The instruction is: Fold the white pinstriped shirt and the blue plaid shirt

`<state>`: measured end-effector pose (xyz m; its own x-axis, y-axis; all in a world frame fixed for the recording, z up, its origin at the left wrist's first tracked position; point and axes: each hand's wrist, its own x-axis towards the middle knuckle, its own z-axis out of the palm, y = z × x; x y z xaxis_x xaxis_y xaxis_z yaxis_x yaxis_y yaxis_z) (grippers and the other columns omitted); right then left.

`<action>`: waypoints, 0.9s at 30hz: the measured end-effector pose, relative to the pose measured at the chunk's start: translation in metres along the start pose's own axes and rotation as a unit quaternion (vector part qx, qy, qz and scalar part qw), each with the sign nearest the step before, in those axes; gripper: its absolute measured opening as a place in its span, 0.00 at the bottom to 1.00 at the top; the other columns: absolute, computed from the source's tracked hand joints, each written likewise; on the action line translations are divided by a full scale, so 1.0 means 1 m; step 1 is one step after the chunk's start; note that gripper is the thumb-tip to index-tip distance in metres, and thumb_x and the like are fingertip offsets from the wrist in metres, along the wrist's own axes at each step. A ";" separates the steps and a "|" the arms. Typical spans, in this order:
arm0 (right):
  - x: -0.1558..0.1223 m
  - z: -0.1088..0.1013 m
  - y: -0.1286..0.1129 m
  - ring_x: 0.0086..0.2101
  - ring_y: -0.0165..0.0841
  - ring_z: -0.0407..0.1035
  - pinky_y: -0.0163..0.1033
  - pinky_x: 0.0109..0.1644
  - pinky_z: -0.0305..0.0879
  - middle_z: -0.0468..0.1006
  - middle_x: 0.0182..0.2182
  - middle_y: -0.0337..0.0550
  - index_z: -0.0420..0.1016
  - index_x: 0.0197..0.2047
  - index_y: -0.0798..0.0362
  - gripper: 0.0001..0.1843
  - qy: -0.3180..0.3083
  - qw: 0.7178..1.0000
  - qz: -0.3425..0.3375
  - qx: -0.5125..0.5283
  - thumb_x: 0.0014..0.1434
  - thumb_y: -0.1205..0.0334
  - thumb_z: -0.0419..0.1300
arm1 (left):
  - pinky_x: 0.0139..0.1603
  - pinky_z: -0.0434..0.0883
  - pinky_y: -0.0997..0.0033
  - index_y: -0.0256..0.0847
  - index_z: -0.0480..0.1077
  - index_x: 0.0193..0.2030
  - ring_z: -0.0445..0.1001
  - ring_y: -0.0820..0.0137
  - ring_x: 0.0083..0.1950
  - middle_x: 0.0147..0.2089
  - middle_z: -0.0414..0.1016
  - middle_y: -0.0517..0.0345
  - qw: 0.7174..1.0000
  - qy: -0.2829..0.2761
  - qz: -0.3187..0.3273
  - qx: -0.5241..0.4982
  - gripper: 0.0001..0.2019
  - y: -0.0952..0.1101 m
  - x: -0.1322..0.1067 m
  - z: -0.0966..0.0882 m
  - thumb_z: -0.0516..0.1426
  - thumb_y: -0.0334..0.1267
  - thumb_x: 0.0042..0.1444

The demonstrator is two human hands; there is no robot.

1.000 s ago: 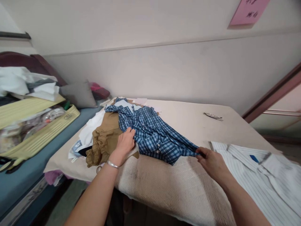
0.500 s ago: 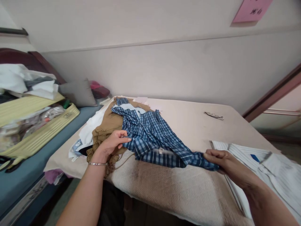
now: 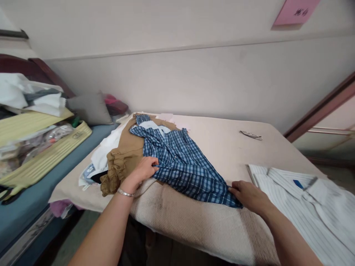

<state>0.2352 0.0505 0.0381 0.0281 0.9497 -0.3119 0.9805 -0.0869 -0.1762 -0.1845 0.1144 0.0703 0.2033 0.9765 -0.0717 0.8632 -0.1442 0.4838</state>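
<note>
A blue plaid shirt (image 3: 185, 162) lies spread over the cream-covered surface, its near part lying flatter and its upper end resting on a pile of clothes. My left hand (image 3: 145, 169) pinches the shirt's near left edge, fingers closed. At the shirt's right corner, my right hand (image 3: 246, 194) has thumb and fingers closed on the cloth, the fingertips partly hidden. Under and beside the shirt's left side are brown garments (image 3: 130, 142) with a ruffled end. A white striped shirt (image 3: 294, 195) lies folded just right of my right hand.
Eyeglasses (image 3: 250, 135) lie toward the back right of the cream cover (image 3: 219, 136). White clothes (image 3: 102, 151) sit at the left edge. Farther left are a grey cushion (image 3: 90, 109) and a yellow container-like item (image 3: 66, 142) with bags. A wall runs behind.
The shirt's near edge has come down from a raised, folded state and now lies flatter. My right hand has moved left and slightly down, my left hand slightly right.
</note>
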 end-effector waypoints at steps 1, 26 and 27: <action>0.000 0.000 0.000 0.37 0.40 0.74 0.39 0.36 0.56 0.80 0.35 0.49 0.77 0.33 0.52 0.15 0.001 1.000 -0.003 -0.003 0.68 0.60 0.53 | 0.35 0.55 0.71 0.41 0.72 0.30 0.65 0.70 0.33 0.29 0.71 0.62 1.000 0.014 0.000 0.006 0.03 0.002 0.000 -0.001 0.62 0.35 0.52; -0.006 -0.001 -0.021 0.27 0.32 0.73 0.36 0.32 0.58 0.80 0.30 0.43 0.76 0.39 0.54 0.07 -0.008 0.986 -0.026 0.167 0.63 0.59 0.59 | 0.26 0.60 0.72 0.37 0.77 0.30 0.65 0.72 0.24 0.23 0.71 0.61 0.991 0.014 -0.009 -0.136 0.17 -0.008 0.003 -0.003 0.61 0.52 0.50; -0.006 -0.002 -0.023 0.29 0.33 0.74 0.36 0.32 0.58 0.80 0.31 0.44 0.77 0.39 0.54 0.08 -0.002 0.987 -0.022 0.159 0.62 0.59 0.60 | 0.27 0.60 0.72 0.37 0.77 0.30 0.65 0.72 0.24 0.23 0.71 0.61 0.991 0.020 -0.010 -0.132 0.17 -0.009 0.003 -0.003 0.61 0.51 0.51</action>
<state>0.2130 0.0469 0.0458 -0.0140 0.9531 -0.3022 0.8702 -0.1372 -0.4732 -0.1928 0.1195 0.0681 0.1642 0.9850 -0.0527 0.7153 -0.0821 0.6939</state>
